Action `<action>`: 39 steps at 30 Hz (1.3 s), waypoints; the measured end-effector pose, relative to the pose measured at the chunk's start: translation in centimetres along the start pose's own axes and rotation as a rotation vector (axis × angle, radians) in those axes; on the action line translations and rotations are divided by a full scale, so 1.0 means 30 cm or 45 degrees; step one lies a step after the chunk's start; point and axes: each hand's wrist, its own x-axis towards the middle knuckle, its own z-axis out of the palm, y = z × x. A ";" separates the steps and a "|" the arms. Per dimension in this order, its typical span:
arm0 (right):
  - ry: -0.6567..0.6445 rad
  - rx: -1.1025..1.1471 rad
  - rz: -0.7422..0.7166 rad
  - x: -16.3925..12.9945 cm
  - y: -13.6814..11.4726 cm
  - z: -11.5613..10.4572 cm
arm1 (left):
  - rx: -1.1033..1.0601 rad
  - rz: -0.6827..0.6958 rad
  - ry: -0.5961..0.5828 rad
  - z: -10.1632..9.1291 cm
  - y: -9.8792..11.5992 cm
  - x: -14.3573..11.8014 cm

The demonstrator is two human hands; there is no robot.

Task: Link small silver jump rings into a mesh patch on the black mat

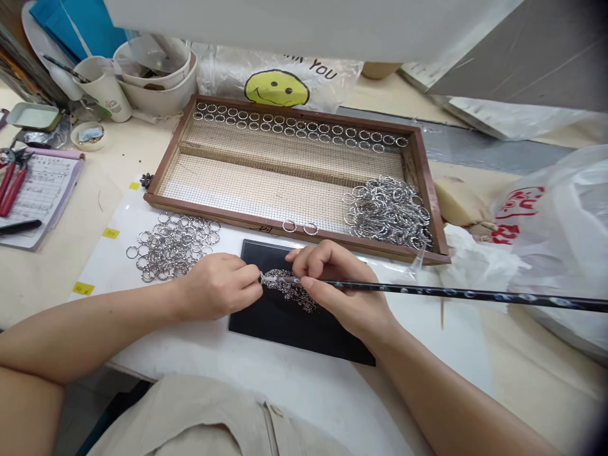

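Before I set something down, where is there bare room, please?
The mesh in front of the ring rows, left of the ring heap, looks mostly bare; so does the black mat, this side of the metal pieces. Crowded: the right end of the wooden tray, the mat's far part under the right hand, and the white sheet beneath the loose rings.

Directions are taken from the centre of the view. Tray (pixel 213 216), 12 o'clock: smooth brown wood frame, low sheen; mesh base (pixel 247 187) coarse in texture. Heaped rings (pixel 389 212), 3 o'clock: silvery metal, bright, ridged-looking. Loose rings (pixel 173 247), 9 o'clock: shiny silvery metal. Slim rod (pixel 475 294), between 3 and 4 o'clock: glossy black, pearly marks. Mat (pixel 275 323), 6 o'clock: smooth, matt black. Printed bag (pixel 323 88), 12 o'clock: crinkled, glossy clear plastic. Pliers (pixel 14 190), 9 o'clock: smooth red grips, plastic-looking. Notepad (pixel 45 183), 9 o'clock: matt paper. Garment (pixel 213 424), 7 o'clock: matt beige cloth.
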 end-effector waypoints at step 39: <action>0.080 0.064 0.115 -0.003 0.029 -0.001 | -0.005 -0.006 0.024 0.001 0.001 0.002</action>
